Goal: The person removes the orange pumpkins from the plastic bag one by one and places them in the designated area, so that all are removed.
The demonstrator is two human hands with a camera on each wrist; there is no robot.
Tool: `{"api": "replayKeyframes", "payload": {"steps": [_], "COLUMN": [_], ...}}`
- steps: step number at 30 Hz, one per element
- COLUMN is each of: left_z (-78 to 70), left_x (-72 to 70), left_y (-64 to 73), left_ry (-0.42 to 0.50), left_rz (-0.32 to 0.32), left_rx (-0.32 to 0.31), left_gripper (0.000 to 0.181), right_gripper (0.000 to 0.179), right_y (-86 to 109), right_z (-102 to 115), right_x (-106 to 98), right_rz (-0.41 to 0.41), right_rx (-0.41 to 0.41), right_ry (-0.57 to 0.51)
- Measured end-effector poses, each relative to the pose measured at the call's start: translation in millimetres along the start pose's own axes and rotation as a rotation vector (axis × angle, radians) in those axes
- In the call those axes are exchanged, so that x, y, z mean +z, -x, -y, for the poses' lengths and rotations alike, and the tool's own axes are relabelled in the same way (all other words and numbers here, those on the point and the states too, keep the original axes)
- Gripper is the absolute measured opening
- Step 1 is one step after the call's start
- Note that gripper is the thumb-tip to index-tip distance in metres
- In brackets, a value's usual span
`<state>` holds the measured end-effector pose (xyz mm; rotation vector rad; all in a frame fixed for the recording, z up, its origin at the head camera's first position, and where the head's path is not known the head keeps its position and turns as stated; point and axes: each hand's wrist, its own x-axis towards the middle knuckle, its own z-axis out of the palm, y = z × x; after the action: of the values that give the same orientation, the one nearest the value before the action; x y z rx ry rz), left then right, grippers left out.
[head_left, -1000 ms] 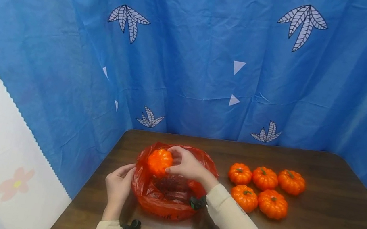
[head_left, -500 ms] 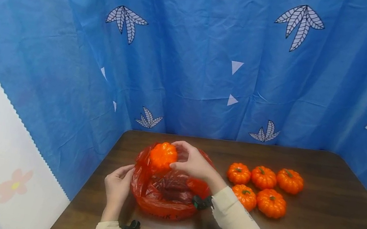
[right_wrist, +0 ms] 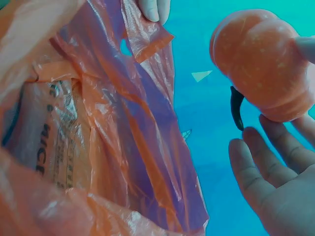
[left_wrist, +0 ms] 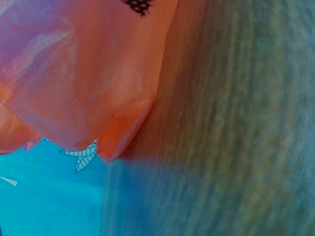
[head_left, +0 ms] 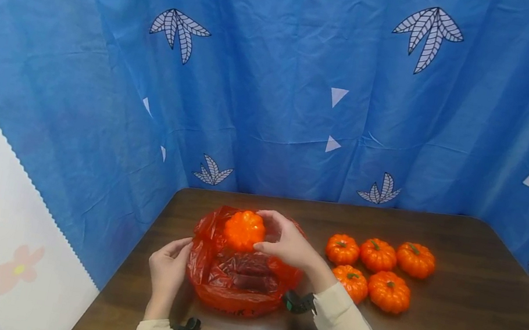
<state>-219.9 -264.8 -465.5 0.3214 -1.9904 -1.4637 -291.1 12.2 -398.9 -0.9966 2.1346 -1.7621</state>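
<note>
A small orange pumpkin is held in my right hand, over the back part of the red plastic bag. In the right wrist view the pumpkin sits between thumb and fingertips, its dark stem pointing down, beside the crumpled bag. My left hand pinches the bag's left rim; its fingertips show at the top of the right wrist view. The bag lies wide at the mouth on the table. In the left wrist view only the bag's side and blurred wood appear, no hand.
Several more orange pumpkins stand in two rows on the brown table, right of the bag and close to my right forearm. A blue patterned curtain hangs behind the table and along its left side.
My right hand has shifted the pumpkin slightly up and to the right, from the bag's left side toward its back middle. My left hand keeps its place at the rim.
</note>
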Motion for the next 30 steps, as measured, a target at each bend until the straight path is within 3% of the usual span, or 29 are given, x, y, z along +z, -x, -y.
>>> {"api": "replayKeyframes", "payload": {"steps": [30], "left_z": [-0.2], "left_x": [-0.9], "left_y": [0.5], "left_ry": [-0.008], "left_rz": [0.001], "left_rx": [0.007], "left_gripper": [0.014], "right_gripper": [0.062], "right_y": [33.4], "right_z": [-16.2], "right_x": [-5.0], "right_rz": [-0.005], "right_rx": [-0.017], "right_ry": [-0.031]}}
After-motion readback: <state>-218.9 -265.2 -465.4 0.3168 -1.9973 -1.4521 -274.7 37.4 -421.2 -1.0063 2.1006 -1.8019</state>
